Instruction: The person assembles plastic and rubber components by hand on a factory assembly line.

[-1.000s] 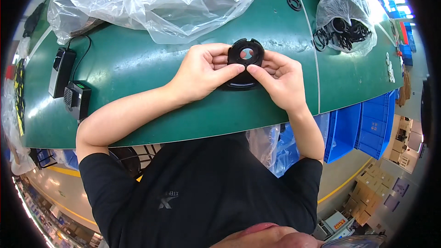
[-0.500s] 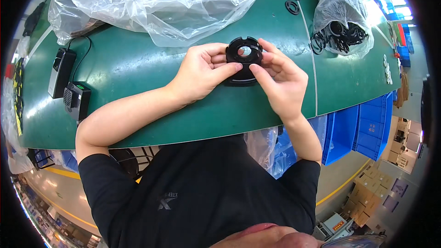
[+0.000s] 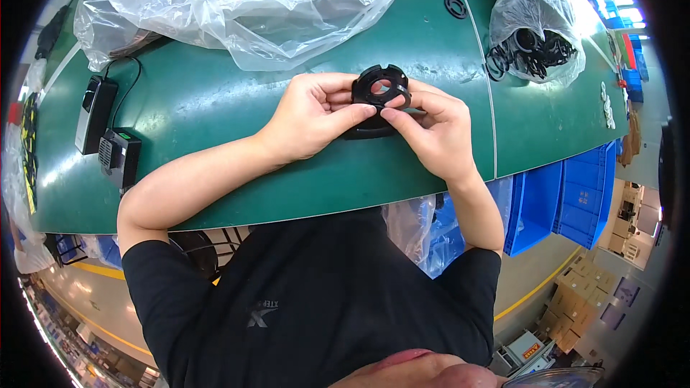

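A black plastic ring-shaped part (image 3: 361, 88) with a notched rim and a round central hole is held up over the green table (image 3: 237, 183). My left hand (image 3: 313, 115) is closed on its left side, thumb pressed low on the rim and fingers behind. My right hand (image 3: 437, 126) pinches the lower right of the rim between thumb and fingers. Below the ring a dark curved piece (image 3: 370, 131) shows; whether it is joined to the ring I cannot tell. Further back on the table lie a few loose black rings (image 3: 455, 7).
A large clear plastic bag (image 3: 266, 11) spreads over the back left. At the back right, an opened bag (image 3: 528, 11) spills black rings. Corded black devices (image 3: 122, 158) stand at the left. Blue crates (image 3: 582, 197) sit beyond the table's right front edge; small white pieces (image 3: 608, 106) lie far right.
My right thumb and fingers have shifted left and closed in on the ring's lower rim. The ring has turned slightly, while my left hand has stayed nearly in place.
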The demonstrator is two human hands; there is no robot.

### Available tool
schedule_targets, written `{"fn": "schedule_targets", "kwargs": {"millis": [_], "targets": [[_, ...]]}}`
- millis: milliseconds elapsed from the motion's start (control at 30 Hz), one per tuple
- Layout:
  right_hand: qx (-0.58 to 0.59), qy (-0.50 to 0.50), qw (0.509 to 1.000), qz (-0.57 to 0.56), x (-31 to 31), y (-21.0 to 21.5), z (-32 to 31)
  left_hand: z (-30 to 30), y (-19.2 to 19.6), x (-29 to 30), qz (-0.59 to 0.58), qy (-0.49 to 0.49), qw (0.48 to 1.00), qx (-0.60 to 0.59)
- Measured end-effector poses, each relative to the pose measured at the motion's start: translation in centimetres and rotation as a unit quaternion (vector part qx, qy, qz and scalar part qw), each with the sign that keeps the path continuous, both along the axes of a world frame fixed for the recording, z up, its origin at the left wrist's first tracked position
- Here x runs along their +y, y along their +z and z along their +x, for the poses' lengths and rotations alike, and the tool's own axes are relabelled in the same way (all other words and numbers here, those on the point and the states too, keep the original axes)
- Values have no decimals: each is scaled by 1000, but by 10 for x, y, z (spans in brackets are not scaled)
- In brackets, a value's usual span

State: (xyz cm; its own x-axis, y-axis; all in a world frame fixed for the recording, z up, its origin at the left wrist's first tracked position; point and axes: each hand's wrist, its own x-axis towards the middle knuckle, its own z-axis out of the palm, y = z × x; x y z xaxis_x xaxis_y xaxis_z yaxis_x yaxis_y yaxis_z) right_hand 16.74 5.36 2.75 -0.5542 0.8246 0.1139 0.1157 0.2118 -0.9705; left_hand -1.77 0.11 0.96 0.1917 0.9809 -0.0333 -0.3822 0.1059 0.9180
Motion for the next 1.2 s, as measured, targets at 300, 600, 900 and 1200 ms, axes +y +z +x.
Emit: {"fn": "schedule_targets", "kwargs": {"millis": [300, 600, 900, 1200], "targets": [[1, 24, 997, 75, 4, -3, 7, -1, 1, -1, 54, -1, 994, 91], [-15, -59, 968, 242, -1, 0, 0, -3, -1, 2, 31, -11, 999, 33], [-45, -76, 947, 308, -6, 1, -1, 1, 3, 0, 11, -2, 1000, 23], [60, -131, 988, 48, -12, 6, -8, 1, 4, 0, -15, 19, 999, 30]]}}
